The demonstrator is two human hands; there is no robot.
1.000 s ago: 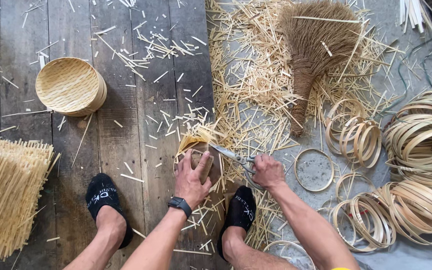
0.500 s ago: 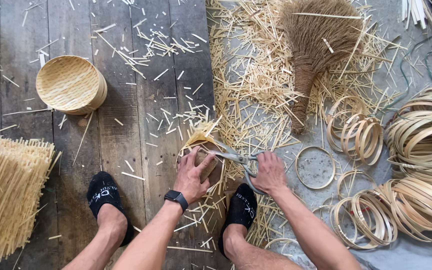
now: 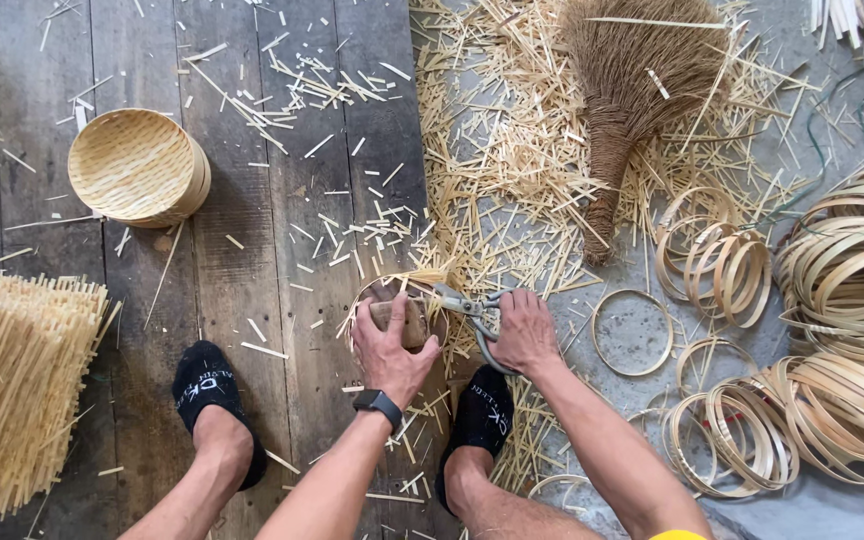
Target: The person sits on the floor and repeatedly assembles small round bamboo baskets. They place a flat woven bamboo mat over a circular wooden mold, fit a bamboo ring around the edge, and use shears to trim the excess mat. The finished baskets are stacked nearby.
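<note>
My left hand (image 3: 390, 348), with a black watch on the wrist, presses down on a small round bamboo piece (image 3: 399, 300) with loose strip ends sticking out, over a wooden block on the plank floor. My right hand (image 3: 524, 330) grips metal scissors (image 3: 464, 306), their blades pointing left at the piece's right rim. My two feet in black socks rest on the floor below, one on each side of my left arm.
A finished round woven basket (image 3: 137, 165) sits upper left. A stack of bamboo strips (image 3: 12, 385) lies at the left edge. A straw hand broom (image 3: 632, 90) lies on a litter of bamboo offcuts. Several bamboo hoops (image 3: 842, 300) pile up at the right.
Both hands shifted slightly down and left with the piece. The scissors stay at its rim and the piece has turned a little under my left hand.
</note>
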